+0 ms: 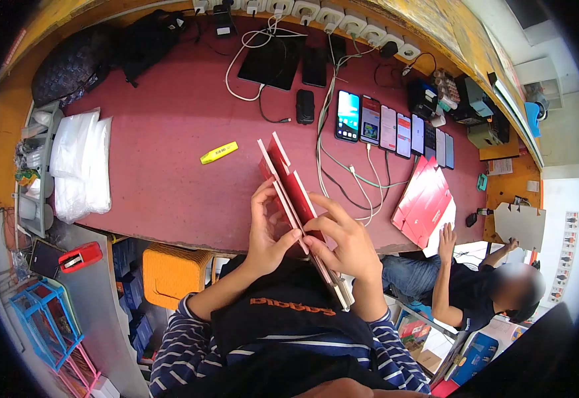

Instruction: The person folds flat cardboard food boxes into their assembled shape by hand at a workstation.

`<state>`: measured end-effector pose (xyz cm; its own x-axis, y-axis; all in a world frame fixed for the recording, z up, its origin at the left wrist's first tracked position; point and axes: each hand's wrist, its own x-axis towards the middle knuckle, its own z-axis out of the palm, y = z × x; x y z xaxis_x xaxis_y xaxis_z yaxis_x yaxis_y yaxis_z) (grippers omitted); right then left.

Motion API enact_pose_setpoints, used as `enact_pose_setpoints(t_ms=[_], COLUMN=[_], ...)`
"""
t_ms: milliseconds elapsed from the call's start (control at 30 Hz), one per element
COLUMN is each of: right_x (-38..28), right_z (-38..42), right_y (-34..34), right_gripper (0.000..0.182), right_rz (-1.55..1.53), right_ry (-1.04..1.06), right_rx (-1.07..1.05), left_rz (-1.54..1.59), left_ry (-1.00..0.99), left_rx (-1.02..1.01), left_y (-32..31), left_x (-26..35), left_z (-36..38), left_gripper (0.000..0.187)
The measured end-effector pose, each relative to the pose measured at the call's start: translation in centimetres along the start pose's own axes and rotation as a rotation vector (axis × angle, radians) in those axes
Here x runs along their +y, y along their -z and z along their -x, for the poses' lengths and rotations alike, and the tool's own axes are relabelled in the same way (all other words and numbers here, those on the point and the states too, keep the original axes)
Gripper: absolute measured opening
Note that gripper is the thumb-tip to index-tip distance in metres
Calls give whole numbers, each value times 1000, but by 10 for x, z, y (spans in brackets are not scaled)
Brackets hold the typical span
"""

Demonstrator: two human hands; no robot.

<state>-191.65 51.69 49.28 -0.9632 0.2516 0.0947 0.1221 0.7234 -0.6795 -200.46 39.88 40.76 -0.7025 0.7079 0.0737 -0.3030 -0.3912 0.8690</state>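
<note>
Red folded cardboard sheets [289, 178] with pale edges stand on edge in front of my body, between my two hands. My left hand [266, 229] grips their left side, its fingers behind the sheet and its thumb near the middle fold. On the other side, my right hand [346, 242] pinches the cardboard close to the left thumb. The lower end of the sheets reaches down against my dark top. To the left, a small yellow object with dark print [219, 152] lies on the red tabletop [163, 179].
Several phones [387, 127] lie in a row at right, with white and dark cables [326, 149] beside them. A tablet [273, 61] is at the back. White plastic bags [80, 166] sit left. A co-worker [465, 292] at right touches a red-and-white cardboard sheet [427, 202].
</note>
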Motion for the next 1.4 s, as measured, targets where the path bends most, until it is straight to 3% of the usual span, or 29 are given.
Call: enact_pose_setpoints(t_ms=[133,233,467,1167,1233,1400], right_x=[1,-1,-3,-1,2,-4], right_z=[1,2,0,0,1,1], right_y=[-6,-2,-2,-1,-4,0], right_gripper=[12,12,14,14,13,11], right_rz=[-61,63,53,34,11,81], right_ry=[-55,-10,-17,-20,-7,-23], right_rx=[110,-12,-16,36,135,11], left_rz=[-30,-27,-51,-41,-50,-52], left_ry=[-24,-29,-19,-7,-10,-9], left_rx=[0,-2,-10,-27,-25,-32], left_y=[0,0,3,1,2,3], left_x=[-2,-3,-4,-1,-2,-4], left_z=[0,0,1,-1,0,0], left_gripper=[69,69,68,70,70,70])
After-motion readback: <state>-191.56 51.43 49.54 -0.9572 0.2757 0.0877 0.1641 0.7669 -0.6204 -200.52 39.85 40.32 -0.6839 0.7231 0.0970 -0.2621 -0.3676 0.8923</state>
